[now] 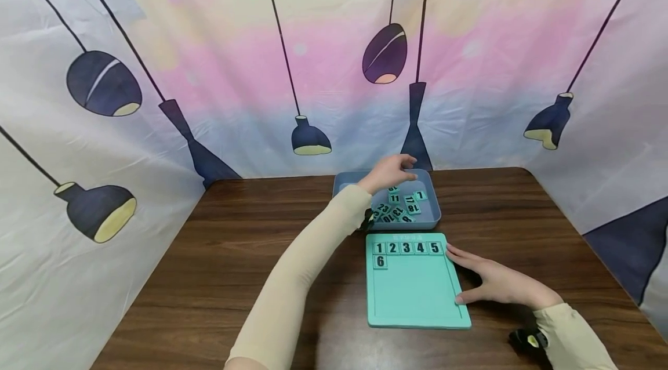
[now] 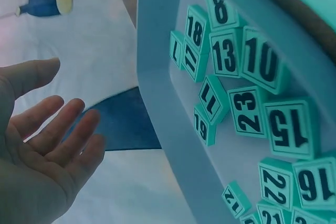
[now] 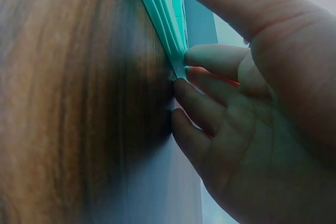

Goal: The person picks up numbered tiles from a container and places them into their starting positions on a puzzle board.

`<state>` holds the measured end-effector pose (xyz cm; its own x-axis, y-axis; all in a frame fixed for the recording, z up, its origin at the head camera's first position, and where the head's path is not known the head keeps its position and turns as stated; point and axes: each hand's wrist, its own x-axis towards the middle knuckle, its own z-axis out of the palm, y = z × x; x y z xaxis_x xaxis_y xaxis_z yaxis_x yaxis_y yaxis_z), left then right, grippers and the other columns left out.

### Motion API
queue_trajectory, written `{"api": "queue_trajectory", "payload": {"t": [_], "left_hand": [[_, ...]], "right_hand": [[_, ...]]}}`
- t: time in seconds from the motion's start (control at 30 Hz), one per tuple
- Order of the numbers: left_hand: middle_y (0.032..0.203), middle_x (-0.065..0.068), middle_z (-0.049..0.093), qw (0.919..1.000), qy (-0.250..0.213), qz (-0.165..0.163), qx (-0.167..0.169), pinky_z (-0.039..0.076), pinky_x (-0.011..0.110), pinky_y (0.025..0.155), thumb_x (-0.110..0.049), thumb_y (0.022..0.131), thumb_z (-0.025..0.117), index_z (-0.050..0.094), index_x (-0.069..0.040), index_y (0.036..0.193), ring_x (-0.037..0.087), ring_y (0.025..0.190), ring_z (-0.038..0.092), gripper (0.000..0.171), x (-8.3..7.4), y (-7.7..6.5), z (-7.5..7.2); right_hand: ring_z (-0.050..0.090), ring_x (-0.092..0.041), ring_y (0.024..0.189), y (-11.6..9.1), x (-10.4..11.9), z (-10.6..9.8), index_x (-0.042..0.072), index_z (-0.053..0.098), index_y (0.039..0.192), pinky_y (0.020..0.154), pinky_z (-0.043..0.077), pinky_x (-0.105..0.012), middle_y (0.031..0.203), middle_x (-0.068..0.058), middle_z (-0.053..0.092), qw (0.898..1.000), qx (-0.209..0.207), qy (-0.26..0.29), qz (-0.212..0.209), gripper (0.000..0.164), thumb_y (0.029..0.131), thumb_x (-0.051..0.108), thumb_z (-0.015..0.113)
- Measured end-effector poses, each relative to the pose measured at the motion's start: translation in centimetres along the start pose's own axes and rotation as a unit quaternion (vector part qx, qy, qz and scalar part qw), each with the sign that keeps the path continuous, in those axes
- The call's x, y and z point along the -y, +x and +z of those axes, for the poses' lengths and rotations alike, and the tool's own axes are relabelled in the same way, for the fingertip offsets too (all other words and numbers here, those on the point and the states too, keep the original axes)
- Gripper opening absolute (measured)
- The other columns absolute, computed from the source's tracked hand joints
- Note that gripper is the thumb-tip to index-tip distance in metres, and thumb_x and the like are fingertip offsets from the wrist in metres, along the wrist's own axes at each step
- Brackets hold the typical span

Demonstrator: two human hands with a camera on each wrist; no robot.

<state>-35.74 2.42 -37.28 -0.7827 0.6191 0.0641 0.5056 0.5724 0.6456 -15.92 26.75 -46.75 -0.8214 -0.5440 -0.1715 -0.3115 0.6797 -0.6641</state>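
Observation:
My left hand [image 1: 388,173] hovers over the far part of a blue-grey tray [image 1: 436,216], its fingers loosely bent and nothing between them. Loose green number tiles lie in that tray, among them a 15 tile [image 2: 290,124], a 23 tile [image 2: 248,111] and a 13 tile [image 2: 224,52]. In front of the tray a mint-green board [image 1: 417,297] lies flat on the table. Tiles 1 to 5 fill its top row, and a 6 tile [image 1: 380,261] starts the second. My right hand [image 1: 496,282] touches the board's right edge with spread thumb and fingers; the right wrist view shows fingertips [image 3: 184,90] beside that edge.
The dark brown wooden table [image 1: 250,254] runs back to a hanging cloth [image 1: 235,68] printed with lamps. The tray stands at the table's far edge, close to the cloth. My left forearm [image 1: 297,265] reaches past the board's left side.

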Motion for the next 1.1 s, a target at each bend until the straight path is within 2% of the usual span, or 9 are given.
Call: {"api": "queue_trajectory", "payload": {"t": [0.17, 0.3, 0.5, 0.77, 0.93, 1.1], "left_hand": [[0.138, 0.016, 0.058, 0.9995, -0.011, -0.028, 0.0, 0.05, 0.035, 0.096, -0.02, 0.099, 0.066, 0.055, -0.005, 0.144, 0.025, 0.124, 0.056, 0.048, 0.5, 1.8, 0.7], [0.138, 0.018, 0.058, 0.9986, -0.016, -0.051, 0.0, 0.051, 0.036, 0.095, -0.019, 0.099, 0.066, 0.054, -0.001, 0.144, 0.026, 0.123, 0.057, 0.05, 0.8, 2.8, 1.5], [0.132, 0.014, 0.062, 0.9966, 0.021, -0.078, 0.018, 0.053, 0.034, 0.09, -0.018, 0.099, 0.066, 0.056, -0.002, 0.142, 0.025, 0.118, 0.06, 0.047, 1.0, 3.3, 3.1], [0.14, 0.01, 0.059, 0.9918, 0.066, -0.094, 0.056, 0.052, 0.033, 0.092, -0.018, 0.098, 0.067, 0.058, -0.007, 0.141, 0.024, 0.122, 0.058, 0.045, 1.1, 3.8, 5.4], [0.141, 0.007, 0.058, 0.9868, 0.091, -0.101, 0.087, 0.052, 0.033, 0.092, -0.02, 0.096, 0.07, 0.058, -0.01, 0.142, 0.023, 0.123, 0.057, 0.048, 0.8, 4.0, 5.8], [0.137, 0.006, 0.061, 0.9819, 0.116, -0.098, 0.113, 0.053, 0.031, 0.089, -0.024, 0.093, 0.076, 0.061, -0.01, 0.139, 0.021, 0.12, 0.059, 0.05, 1.3, 4.5, 6.0]], "right_hand": [[0.024, -0.051, 0.144, 0.0, -0.1, 0.2, 0.002, 0.03, 0.158, 0.104, 0.036, -0.066, 0.164, -0.022, 0.019, 1.0, 0.002, -0.004, 0.003, 0.102, 0.084, 0.054, 0.076], [0.024, -0.051, 0.145, 0.0, 0.1, 0.2, 0.003, 0.03, 0.158, 0.104, 0.036, -0.066, 0.165, -0.021, 0.019, 1.0, 0.002, 0.005, 0.01, 0.102, 0.083, 0.053, 0.078], [0.024, -0.05, 0.145, -0.2, 0.1, 0.4, 0.004, 0.03, 0.158, 0.104, 0.037, -0.064, 0.165, -0.02, 0.018, 1.0, 0.006, 0.007, 0.012, 0.101, 0.084, 0.054, 0.076], [0.025, -0.047, 0.146, 0.0, 0.1, 0.4, 0.006, 0.03, 0.159, 0.105, 0.038, -0.062, 0.166, -0.016, 0.019, 1.0, 0.0, 0.003, 0.016, 0.101, 0.083, 0.056, 0.076], [0.024, -0.05, 0.146, 0.0, 0.3, 0.2, 0.005, 0.03, 0.159, 0.104, 0.037, -0.064, 0.165, -0.018, 0.019, 1.0, 0.0, 0.012, 0.018, 0.1, 0.084, 0.053, 0.077], [0.024, -0.049, 0.146, -0.1, 0.4, 0.0, 0.004, 0.031, 0.158, 0.104, 0.037, -0.063, 0.165, -0.018, 0.019, 1.0, -0.002, 0.014, 0.022, 0.1, 0.084, 0.052, 0.078]]}}
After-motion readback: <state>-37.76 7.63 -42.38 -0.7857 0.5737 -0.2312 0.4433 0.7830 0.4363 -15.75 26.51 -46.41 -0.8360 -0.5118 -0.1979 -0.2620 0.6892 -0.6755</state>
